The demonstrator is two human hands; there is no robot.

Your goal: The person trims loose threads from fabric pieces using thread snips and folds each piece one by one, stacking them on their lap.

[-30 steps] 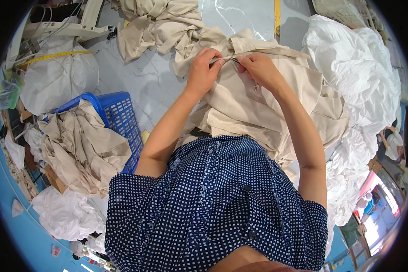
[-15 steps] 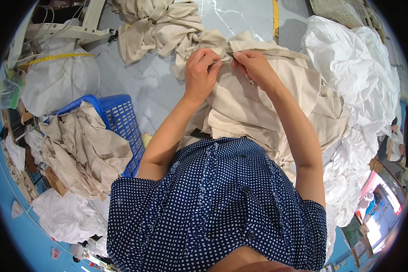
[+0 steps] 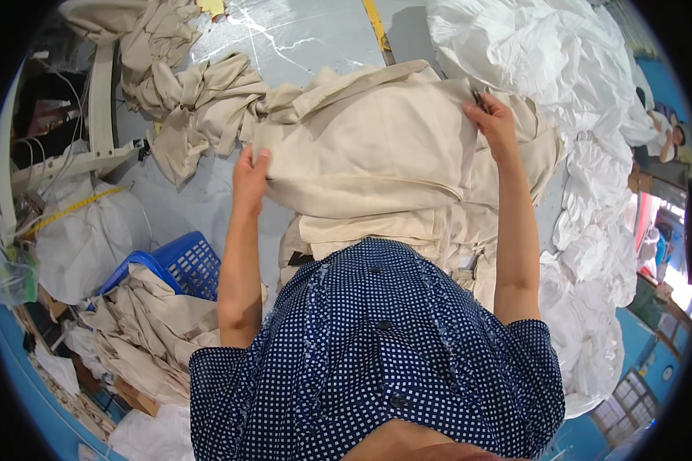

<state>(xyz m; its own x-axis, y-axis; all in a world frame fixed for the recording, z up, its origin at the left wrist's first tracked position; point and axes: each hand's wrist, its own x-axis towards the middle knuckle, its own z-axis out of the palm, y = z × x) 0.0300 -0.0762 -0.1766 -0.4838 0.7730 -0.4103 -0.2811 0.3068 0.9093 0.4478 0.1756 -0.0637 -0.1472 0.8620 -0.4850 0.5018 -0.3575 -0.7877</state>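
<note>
A wide piece of beige cloth point(image 3: 384, 131) is spread between my hands, over more layers of the same beige cloth nearer to me. At its left edge, my left hand point(image 3: 250, 180) grips the cloth between thumb and fingers. Up at the far right corner, my right hand point(image 3: 494, 123) is closed, pinching the cloth. A small dark tool point(image 3: 478, 97) pokes out from its fingertips; it looks like thread snips, but most of it is hidden.
Bunched beige cloth point(image 3: 200, 100) trails over the grey surface point(image 3: 292, 42) at the far left. White crumpled fabric point(image 3: 530, 46) is heaped along the right. A blue basket point(image 3: 196, 265) with beige cloth stands at my left, near a pale metal frame point(image 3: 104, 100).
My hands have moved apart, the left nearer to me and leftward, the right to the far right. The cloth between them is now spread wide. My view has shifted right.
</note>
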